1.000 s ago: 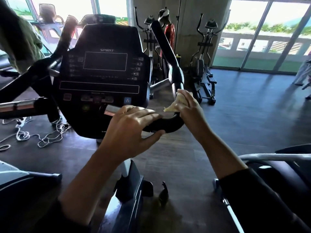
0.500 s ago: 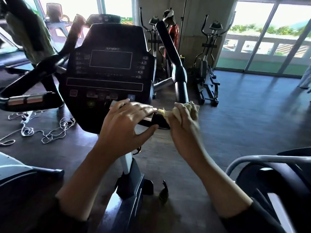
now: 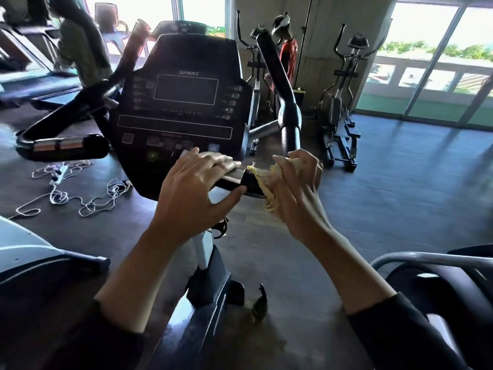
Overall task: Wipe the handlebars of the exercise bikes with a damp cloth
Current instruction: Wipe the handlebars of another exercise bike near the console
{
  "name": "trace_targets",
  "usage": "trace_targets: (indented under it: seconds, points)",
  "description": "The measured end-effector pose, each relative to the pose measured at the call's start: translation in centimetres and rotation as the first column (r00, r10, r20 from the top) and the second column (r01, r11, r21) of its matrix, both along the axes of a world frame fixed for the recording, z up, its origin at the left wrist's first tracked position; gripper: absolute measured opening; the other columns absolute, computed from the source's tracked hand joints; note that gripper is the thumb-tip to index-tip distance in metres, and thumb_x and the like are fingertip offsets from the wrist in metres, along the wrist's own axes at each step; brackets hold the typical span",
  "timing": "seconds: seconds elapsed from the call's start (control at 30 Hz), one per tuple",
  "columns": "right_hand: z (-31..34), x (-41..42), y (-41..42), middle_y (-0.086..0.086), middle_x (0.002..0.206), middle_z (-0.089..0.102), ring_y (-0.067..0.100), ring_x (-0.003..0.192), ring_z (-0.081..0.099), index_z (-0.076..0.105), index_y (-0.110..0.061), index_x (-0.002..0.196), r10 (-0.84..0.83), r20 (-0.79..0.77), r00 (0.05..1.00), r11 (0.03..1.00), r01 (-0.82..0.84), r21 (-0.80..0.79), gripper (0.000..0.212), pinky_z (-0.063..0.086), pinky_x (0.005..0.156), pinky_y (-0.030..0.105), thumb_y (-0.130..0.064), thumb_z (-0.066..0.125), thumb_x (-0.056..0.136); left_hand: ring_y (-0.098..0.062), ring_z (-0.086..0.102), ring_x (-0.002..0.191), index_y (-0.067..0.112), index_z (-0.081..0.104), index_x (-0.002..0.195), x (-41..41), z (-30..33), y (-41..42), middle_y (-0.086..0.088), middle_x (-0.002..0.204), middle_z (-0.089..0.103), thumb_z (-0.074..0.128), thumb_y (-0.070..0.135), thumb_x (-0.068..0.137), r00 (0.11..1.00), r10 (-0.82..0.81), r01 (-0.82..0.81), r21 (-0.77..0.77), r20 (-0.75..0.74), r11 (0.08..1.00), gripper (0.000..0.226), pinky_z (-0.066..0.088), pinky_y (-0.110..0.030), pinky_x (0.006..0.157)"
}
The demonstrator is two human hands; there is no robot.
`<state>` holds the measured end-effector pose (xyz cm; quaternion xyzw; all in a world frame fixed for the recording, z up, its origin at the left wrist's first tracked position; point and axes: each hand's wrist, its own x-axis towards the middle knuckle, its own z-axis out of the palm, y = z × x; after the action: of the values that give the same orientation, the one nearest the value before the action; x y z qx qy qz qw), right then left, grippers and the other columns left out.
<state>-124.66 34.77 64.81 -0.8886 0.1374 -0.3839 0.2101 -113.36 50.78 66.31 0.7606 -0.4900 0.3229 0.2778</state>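
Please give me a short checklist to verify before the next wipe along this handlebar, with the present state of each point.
1. Cloth wrapped around the handlebar: ok, it covers the bar beside the bend.
2. Right hand grips the cloth: ok.
3. Left hand steadies the handlebar: ok, fingers over the top, thumb below.
4. Space between the two hands for the stroke: not ok, only a short bare part shows.
5. Cloth is damp: cannot tell.
6. Upright part of the bar free of obstacles: ok.

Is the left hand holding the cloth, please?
No, the right hand grips the cloth; the left hand rests on the handlebar.
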Motion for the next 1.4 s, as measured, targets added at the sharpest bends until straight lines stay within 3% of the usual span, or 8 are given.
trace_targets:
  seconds: [0.13,0.33,0.5,0.73,0.83,0.97,1.13,1.4]
  points:
    - [0.8,-0.3,-2.1,-0.002,0.123,0.032,0.005,0.112,0.028,0.058,-0.018,0.123,0.096,-0.046,0.994,0.989,-0.101,-0.107,0.042,0.032,0.104,0.061,-0.041,0.037,0.094,-0.014,0.061,0.113,0.017,0.069,0.116,0.0,-0.1,-0.2,0.001,0.117,0.069,0.059,0.051,0.087,1.0,0.011,-0.011,-0.009,0.025,1.0,0.046,0.031,-0.033,0.112]
    - [1.2,-0.2,-3.8,-0.008,0.106,0.056,0.007,0.103,0.045,0.06,-0.023,0.104,0.212,0.008,0.977,0.963,-0.208,-0.169,0.038,0.034,0.1,0.039,-0.055,0.044,0.09,-0.014,0.061,0.112,0.016,0.071,0.112,-0.3,-0.2,-0.7,0.001,0.115,0.068,0.057,0.044,0.089,0.998,0.054,-0.053,-0.071,0.013,0.996,0.039,0.03,-0.032,0.113]
    - [1.3,0.3,-5.5,-0.001,0.1,0.065,0.018,0.094,0.061,0.068,-0.014,0.104,0.359,0.029,0.933,0.875,-0.325,-0.359,0.037,0.037,0.094,0.03,-0.043,0.049,0.091,-0.018,0.061,0.111,0.011,0.072,0.107,-0.5,-0.6,-1.6,-0.004,0.115,0.068,0.056,0.04,0.09,0.982,0.188,-0.186,-0.155,-0.001,0.97,0.038,0.038,-0.039,0.109]
    - [3.3,1.1,-8.9,0.002,0.139,0.047,0.015,0.113,0.058,0.047,-0.011,0.138,0.585,-0.257,0.769,0.635,-0.632,-0.444,0.068,0.055,0.083,0.035,-0.056,0.054,0.088,-0.02,0.059,0.11,0.008,0.073,0.102,-1.7,-0.9,-3.0,-0.006,0.115,0.066,0.053,0.036,0.089,0.929,0.364,-0.368,-0.286,-0.071,0.885,0.037,0.032,-0.019,0.107]
    - [3.2,2.1,-9.3,0.002,0.139,0.05,0.014,0.115,0.058,0.05,-0.014,0.136,0.686,-0.233,0.69,0.535,-0.695,-0.481,0.058,0.058,0.078,0.036,-0.049,0.057,0.09,-0.021,0.057,0.113,0.008,0.071,0.103,-2.2,-0.9,-3.5,-0.006,0.117,0.064,0.051,0.036,0.089,0.886,0.444,-0.462,-0.318,-0.131,0.828,0.038,0.031,-0.015,0.103]
    - [2.6,3.3,-9.9,0.002,0.124,0.064,0.017,0.11,0.063,0.065,-0.012,0.122,0.798,-0.164,0.58,0.43,-0.738,-0.52,0.039,0.057,0.079,0.037,-0.037,0.061,0.092,-0.024,0.054,0.117,0.009,0.071,0.104,-2.7,-1.2,-4.0,-0.008,0.118,0.062,0.052,0.035,0.088,0.839,0.522,-0.541,-0.344,-0.153,0.767,0.036,0.039,-0.027,0.104]
    - [3.0,3.7,-10.7,-0.007,0.142,0.051,0.01,0.122,0.055,0.054,-0.014,0.135,0.827,-0.261,0.497,0.326,-0.804,-0.497,0.069,0.055,0.088,0.035,-0.058,0.065,0.083,-0.023,0.053,0.121,0.01,0.071,0.107,-3.1,-1.2,-4.2,-0.007,0.122,0.06,0.054,0.034,0.088,0.816,0.538,-0.578,-0.344,-0.211,0.74,0.035,0.041,-0.028,0.103]
    - [3.9,4.5,-8.7,-0.009,0.132,0.061,0.013,0.099,0.069,0.056,-0.023,0.132,0.787,-0.258,0.56,0.409,-0.787,-0.461,0.074,0.056,0.074,0.03,-0.071,0.047,0.077,-0.009,0.052,0.118,0.008,0.065,0.119,-2.7,-0.9,-3.8,-0.005,0.129,0.057,0.054,0.038,0.086,0.792,0.502,-0.607,-0.356,-0.349,0.71,0.046,0.034,-0.005,0.098]
